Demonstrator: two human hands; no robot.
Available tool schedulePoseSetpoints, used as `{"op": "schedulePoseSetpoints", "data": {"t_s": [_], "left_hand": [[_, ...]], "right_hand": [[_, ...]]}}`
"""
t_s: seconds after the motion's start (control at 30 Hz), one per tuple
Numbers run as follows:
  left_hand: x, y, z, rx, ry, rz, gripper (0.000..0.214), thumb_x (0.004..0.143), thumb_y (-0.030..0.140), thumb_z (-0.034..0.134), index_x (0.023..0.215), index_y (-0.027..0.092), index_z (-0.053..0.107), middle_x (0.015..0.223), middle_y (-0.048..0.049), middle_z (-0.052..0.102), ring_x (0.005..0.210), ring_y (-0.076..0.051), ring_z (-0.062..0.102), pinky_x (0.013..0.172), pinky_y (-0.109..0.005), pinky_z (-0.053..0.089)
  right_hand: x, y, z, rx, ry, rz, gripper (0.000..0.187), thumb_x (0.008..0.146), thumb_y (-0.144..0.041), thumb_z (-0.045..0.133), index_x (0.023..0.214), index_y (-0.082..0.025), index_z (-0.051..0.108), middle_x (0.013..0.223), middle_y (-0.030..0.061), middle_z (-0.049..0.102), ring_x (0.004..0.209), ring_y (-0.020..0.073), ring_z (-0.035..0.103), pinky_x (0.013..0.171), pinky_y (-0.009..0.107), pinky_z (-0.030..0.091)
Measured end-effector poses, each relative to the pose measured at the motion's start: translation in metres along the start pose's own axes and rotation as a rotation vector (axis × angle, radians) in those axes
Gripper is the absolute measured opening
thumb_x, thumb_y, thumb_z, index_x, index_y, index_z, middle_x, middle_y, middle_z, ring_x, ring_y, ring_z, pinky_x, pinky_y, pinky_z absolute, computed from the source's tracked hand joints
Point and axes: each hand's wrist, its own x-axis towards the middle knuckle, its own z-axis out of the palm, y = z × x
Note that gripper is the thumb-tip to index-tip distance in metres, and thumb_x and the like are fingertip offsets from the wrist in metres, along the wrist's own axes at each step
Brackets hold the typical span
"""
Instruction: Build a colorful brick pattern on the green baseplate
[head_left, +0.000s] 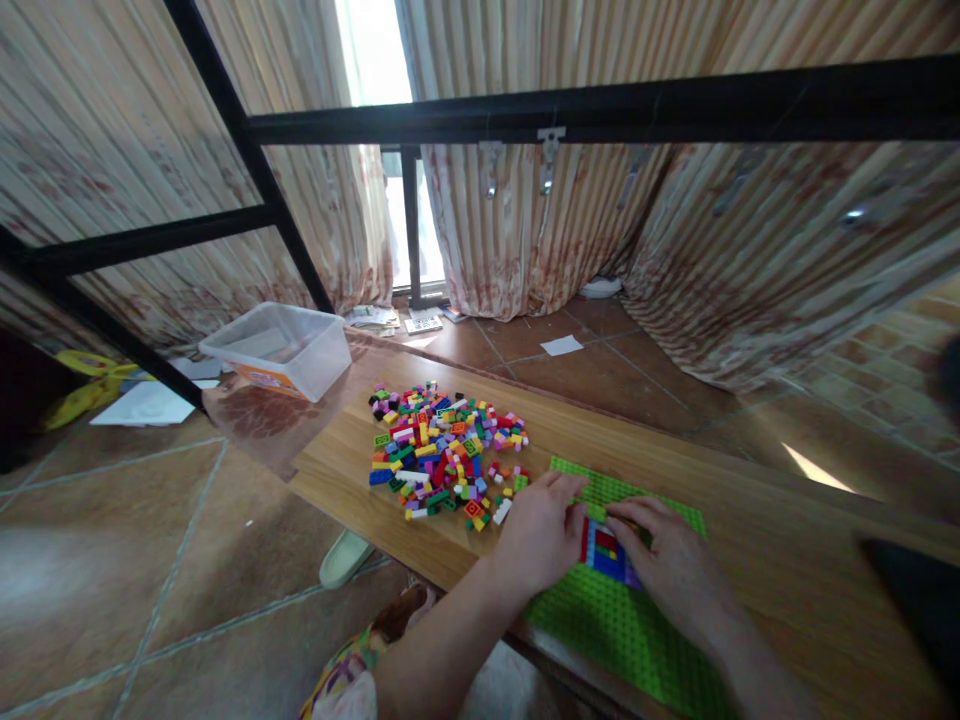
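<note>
Brick build (609, 566) on your green baseplate (615, 630)
Your left hand (538, 532) is at nine o'clock, right hand (671, 560) at three; fingers bent, their hold I can't tell.

Both hands (541, 530) (669, 555) sit close together, fingers bent.

Loose bricks (431, 460) lie on the worktop (795, 570), left of the baseplate (600, 620). A bin (319, 355) stands behind them, farther left.

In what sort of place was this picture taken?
Probably a room in a home: patterned curtains hang along one side, a slipper is on the tiled floor, and toy bricks are heaped on a wooden table.
</note>
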Motion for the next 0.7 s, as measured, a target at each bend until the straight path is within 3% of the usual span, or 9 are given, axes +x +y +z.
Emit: {"op": "schedulePoseSetpoints", "data": {"t_s": [0.23,0.37,0.53,0.7], "left_hand": [[-0.005,-0.020,-0.055,-0.154,0.344,-0.086,0.021,0.088,0.022,0.050,0.101,0.019,0.065,0.093,-0.0049,0.069,0.081,-0.014,0.064,0.073,-0.025,0.051],[-0.020,-0.031,-0.083,-0.109,0.451,-0.154,0.025,0.085,0.031,0.054,0.102,0.018,0.066,0.094,-0.0054,0.070,0.074,-0.014,0.062,0.068,-0.023,0.051],[-0.071,-0.042,-0.106,0.003,0.597,-0.325,0.034,0.081,0.038,0.053,0.105,0.017,0.066,0.093,-0.0063,0.070,0.075,-0.018,0.064,0.072,-0.029,0.053],[-0.134,-0.056,-0.136,0.158,0.611,-0.484,0.040,0.074,0.042,0.054,0.101,0.016,0.067,0.092,-0.0075,0.072,0.079,-0.022,0.066,0.077,-0.034,0.054]], "right_hand": [[-0.003,-0.003,-0.011,0.033,0.090,0.041,0.031,0.087,-0.026,0.040,0.093,-0.018,0.070,0.097,0.0085,0.068,0.093,0.0213,0.062,0.086,0.038,0.046],[-0.005,0.002,-0.021,0.021,0.177,0.083,0.030,0.086,-0.024,0.041,0.095,-0.017,0.069,0.098,0.0087,0.069,0.091,0.0201,0.063,0.086,0.036,0.047],[-0.009,0.008,-0.027,0.016,0.230,0.107,0.031,0.087,-0.025,0.042,0.096,-0.014,0.070,0.097,0.0101,0.069,0.088,0.0198,0.064,0.081,0.033,0.048],[-0.015,0.017,-0.027,0.041,0.236,0.145,0.031,0.088,-0.025,0.042,0.097,-0.014,0.070,0.098,0.0107,0.070,0.090,0.0209,0.064,0.083,0.034,0.048]]}}
